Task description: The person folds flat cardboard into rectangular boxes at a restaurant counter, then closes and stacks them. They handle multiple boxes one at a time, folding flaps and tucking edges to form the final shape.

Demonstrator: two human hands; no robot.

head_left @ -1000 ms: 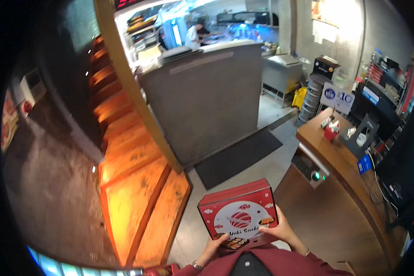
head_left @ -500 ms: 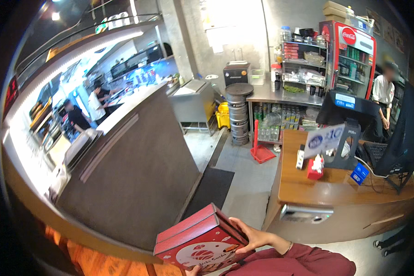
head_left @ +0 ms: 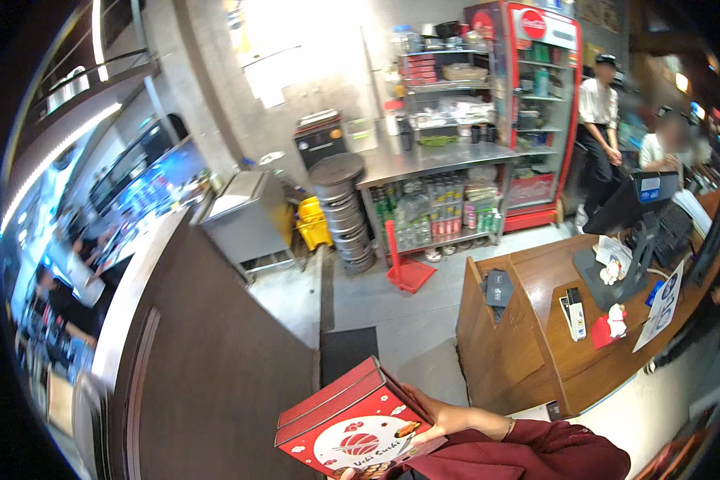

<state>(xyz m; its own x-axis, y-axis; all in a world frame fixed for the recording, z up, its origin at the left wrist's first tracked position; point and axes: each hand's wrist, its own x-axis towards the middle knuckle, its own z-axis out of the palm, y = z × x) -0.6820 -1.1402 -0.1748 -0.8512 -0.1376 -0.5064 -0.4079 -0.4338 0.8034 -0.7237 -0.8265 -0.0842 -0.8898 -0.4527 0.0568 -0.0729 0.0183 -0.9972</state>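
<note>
Low in the middle of the view I hold a red printed cardboard box point(head_left: 336, 404), tilted, with a white round picture on its front and dark seams along its upper side. My right hand point(head_left: 446, 418) grips the box's right edge, fingers bent round behind it; a maroon sleeve covers the arm. Of my left hand point(head_left: 348, 474), just a fingertip shows at the box's lower edge by the picture's rim, pressed against the front. The rest of that hand is hidden.
To the right stands a wooden counter point(head_left: 536, 304) with a small white cat figurine point(head_left: 617, 320) on it. A dark partition point(head_left: 216, 360) rises at left. Ahead are a red dustpan point(head_left: 412, 276), a steel keg point(head_left: 348, 224), a drinks fridge point(head_left: 540, 120) and a standing person point(head_left: 598, 120).
My view has turned to the right, bringing more of the counter, fridge and people into sight. The box stays in my hands, raised slightly in the picture.
</note>
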